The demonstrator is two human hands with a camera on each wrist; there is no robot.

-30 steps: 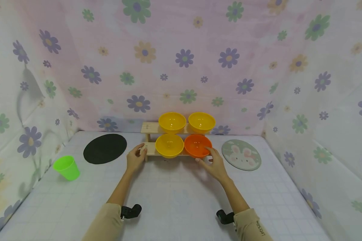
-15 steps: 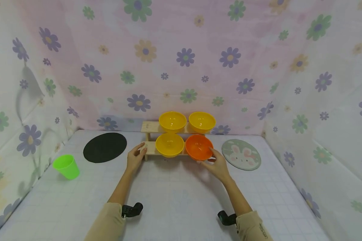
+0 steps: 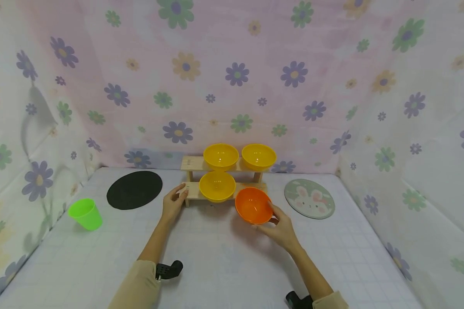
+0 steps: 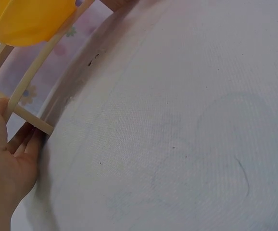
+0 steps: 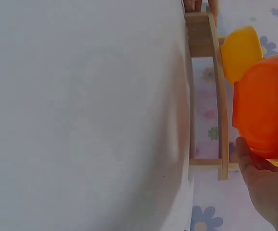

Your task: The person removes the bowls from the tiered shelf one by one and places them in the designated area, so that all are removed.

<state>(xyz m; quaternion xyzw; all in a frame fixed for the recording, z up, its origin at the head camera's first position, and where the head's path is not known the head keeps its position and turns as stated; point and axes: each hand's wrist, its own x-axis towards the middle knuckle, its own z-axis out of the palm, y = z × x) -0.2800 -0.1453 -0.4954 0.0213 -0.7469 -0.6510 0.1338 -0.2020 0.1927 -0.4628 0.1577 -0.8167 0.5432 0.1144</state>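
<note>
An orange bowl is held up in front of the two-tier wooden rack, lifted off its lower shelf. My right hand pinches the bowl at its right side, as the right wrist view also shows with the bowl. At the rack's left end my left hand grips the lower shelf. The left wrist view has the thumb of that hand on the board and its fingers by the leg. One yellow bowl sits on the lower shelf; two more, left and right, stand on the upper shelf.
A black round mat lies left of the rack, with a bright green cup nearer the left edge. To the right is a grey-green round mat with a rabbit picture. Flowered cloth hangs behind and at both sides.
My right hand has lifted the orange bowl off the lower shelf and drawn it toward me, baring the shelf's right end. The left hand stays at the rack.
</note>
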